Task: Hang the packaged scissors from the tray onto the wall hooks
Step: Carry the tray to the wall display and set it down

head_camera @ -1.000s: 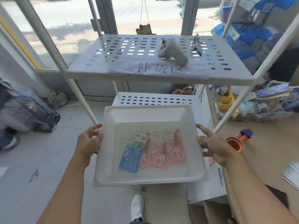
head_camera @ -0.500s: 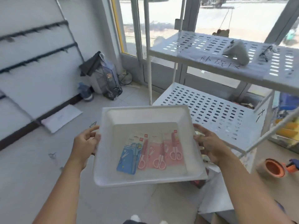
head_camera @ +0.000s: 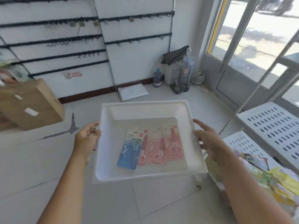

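Note:
I carry a white plastic tray in front of me at waist height. My left hand grips its left rim and my right hand grips its right rim. Inside lie several packaged scissors side by side: one on a blue card at the left and pink-carded ones to its right. Ahead, the white wall carries rows of black rails with hooks, most of them bare.
A cardboard box stands at the left. By the wall are a water bottle, a wire umbrella stand and a white flat package on the floor. The perforated white rack is at the right, glass doors behind it.
My view has swung left, away from the white rack and toward the hook wall. The tray stays held in both hands, and the scissors inside have not shifted.

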`<action>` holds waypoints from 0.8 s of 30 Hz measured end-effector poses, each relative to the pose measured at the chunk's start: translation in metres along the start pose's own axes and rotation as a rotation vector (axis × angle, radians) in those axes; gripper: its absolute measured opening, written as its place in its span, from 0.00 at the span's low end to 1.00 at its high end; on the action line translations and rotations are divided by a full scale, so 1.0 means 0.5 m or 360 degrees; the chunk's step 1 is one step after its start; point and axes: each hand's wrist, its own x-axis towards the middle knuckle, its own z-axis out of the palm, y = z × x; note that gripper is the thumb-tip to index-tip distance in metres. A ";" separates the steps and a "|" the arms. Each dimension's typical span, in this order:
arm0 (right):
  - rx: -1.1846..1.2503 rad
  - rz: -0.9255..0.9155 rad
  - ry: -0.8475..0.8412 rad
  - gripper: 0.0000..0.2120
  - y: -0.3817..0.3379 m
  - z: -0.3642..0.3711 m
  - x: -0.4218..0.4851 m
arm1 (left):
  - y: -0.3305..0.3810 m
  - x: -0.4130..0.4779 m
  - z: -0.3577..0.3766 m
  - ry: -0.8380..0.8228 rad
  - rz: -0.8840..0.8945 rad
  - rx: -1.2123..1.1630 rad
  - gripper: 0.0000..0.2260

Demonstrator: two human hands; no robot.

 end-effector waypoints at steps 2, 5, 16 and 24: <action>-0.0040 -0.0009 -0.0086 0.24 -0.016 0.106 0.008 | -0.018 0.016 -0.097 0.0120 -0.0022 0.0006 0.14; -0.0080 -0.0033 -0.0207 0.24 -0.031 0.261 0.018 | -0.047 0.043 -0.240 0.0282 -0.0058 -0.0010 0.15; -0.0275 -0.0073 -0.0488 0.25 -0.087 0.699 0.036 | -0.111 0.093 -0.586 0.0727 -0.0154 -0.0124 0.16; -0.0422 -0.0078 -0.0725 0.25 -0.138 0.910 0.150 | -0.132 0.201 -0.690 0.1023 -0.0340 -0.0246 0.16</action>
